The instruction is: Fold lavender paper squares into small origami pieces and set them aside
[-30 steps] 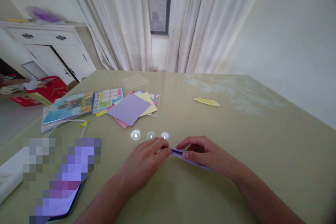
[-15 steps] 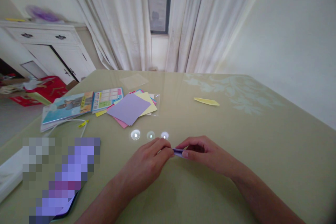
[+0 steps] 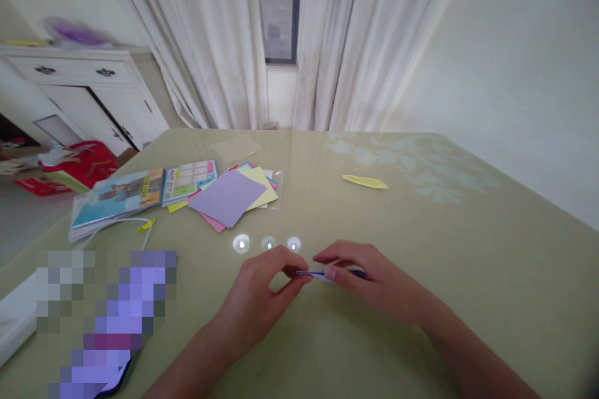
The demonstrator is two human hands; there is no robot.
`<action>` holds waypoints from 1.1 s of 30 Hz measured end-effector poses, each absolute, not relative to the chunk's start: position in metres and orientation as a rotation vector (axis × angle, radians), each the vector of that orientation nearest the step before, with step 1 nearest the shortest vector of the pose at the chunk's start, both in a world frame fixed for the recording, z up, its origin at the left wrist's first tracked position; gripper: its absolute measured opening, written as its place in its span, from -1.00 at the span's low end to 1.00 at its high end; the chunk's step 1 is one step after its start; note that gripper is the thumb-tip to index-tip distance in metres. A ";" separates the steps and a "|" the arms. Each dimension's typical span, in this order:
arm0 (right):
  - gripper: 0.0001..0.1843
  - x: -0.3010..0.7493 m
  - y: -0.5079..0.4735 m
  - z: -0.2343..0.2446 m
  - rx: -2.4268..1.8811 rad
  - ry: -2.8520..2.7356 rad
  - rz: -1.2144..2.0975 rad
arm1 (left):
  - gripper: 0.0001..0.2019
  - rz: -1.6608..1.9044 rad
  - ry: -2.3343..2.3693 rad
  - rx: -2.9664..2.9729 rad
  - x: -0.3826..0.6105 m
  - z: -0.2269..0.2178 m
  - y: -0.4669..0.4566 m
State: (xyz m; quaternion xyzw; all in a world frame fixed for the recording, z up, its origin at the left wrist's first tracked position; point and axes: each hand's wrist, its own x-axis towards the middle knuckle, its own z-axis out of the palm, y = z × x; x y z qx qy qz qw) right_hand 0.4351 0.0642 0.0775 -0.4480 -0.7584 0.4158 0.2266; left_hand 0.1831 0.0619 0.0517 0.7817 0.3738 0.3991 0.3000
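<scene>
A narrow folded strip of purple paper (image 3: pixel 319 274) is held just above the olive-green table (image 3: pixel 421 249), near its front middle. My left hand (image 3: pixel 264 290) pinches the strip's left tip between thumb and fingers. My right hand (image 3: pixel 362 277) is curled over the strip's right part, fingers closed on it, hiding most of the paper. The two hands nearly touch at the fingertips.
A stack of coloured paper squares (image 3: pixel 231 196) with a purple sheet on top lies at centre left, beside booklets (image 3: pixel 140 190) and a white cable (image 3: pixel 126 227). A folded yellow paper piece (image 3: pixel 365 182) lies farther back. A blurred device (image 3: pixel 107 324) sits front left. Curtains and a white cabinet stand behind.
My left hand has lifted and curled into a tighter pinch on the strip's tip. The strip has risen slightly and more of it is hidden under my right hand. The view tilted a little.
</scene>
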 end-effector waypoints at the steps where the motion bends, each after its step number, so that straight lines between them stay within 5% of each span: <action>1: -0.66 0.434 0.063 0.078 -1.244 -2.157 0.982 | -0.90 1.067 1.010 2.056 0.184 0.052 0.061; 4: -0.69 0.430 0.059 0.077 -1.181 -2.298 0.632 | -0.92 1.070 1.043 1.978 0.186 0.053 0.059; 10: -0.91 0.421 0.052 0.073 -0.909 -2.164 0.678 | -0.91 1.045 0.903 1.612 0.189 0.055 0.055; 22: -0.69 0.416 0.043 0.073 -0.738 -2.009 0.277 | -0.90 1.197 0.882 1.646 0.190 0.059 0.046; 33: -0.92 0.411 0.038 0.077 -0.853 -1.815 0.821 | -0.91 1.149 0.802 1.634 0.191 0.059 0.043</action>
